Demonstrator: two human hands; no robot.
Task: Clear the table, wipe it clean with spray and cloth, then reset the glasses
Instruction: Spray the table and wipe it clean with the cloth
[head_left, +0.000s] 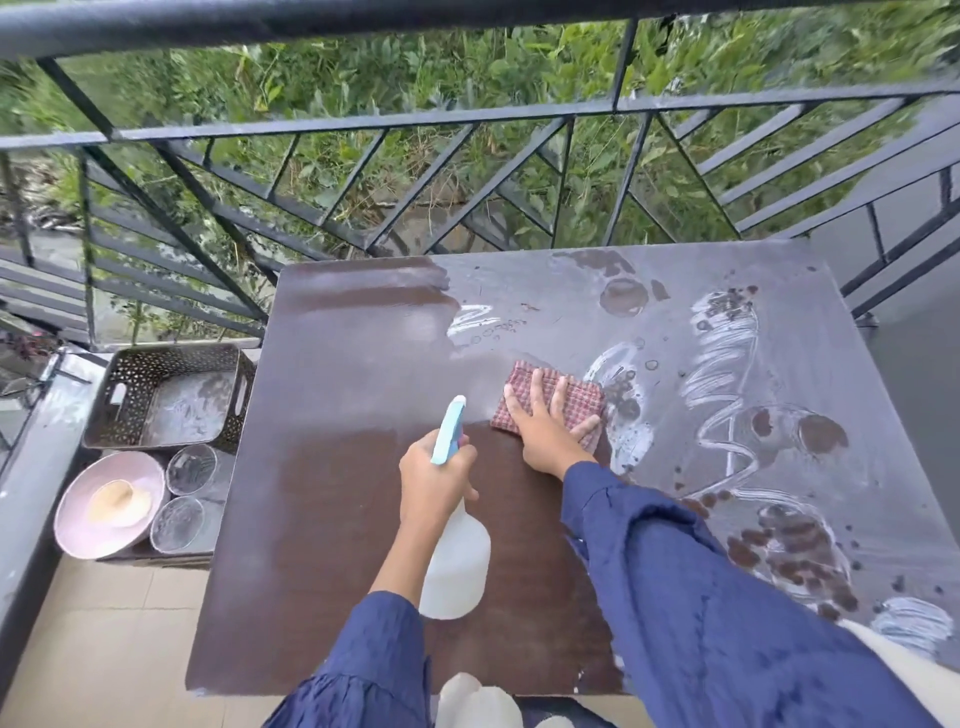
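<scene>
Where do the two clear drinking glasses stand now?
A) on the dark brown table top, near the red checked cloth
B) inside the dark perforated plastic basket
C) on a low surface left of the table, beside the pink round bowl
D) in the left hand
C: both clear drinking glasses stand beside the pink round bowl, left of the dark brown table, outside the dark perforated basket; the left hand holds a white spray bottle.

Single head-worn wide-angle view, looking forward and steeply down. Close over the desk (337, 519), railing (311, 23) along the far edge.
</scene>
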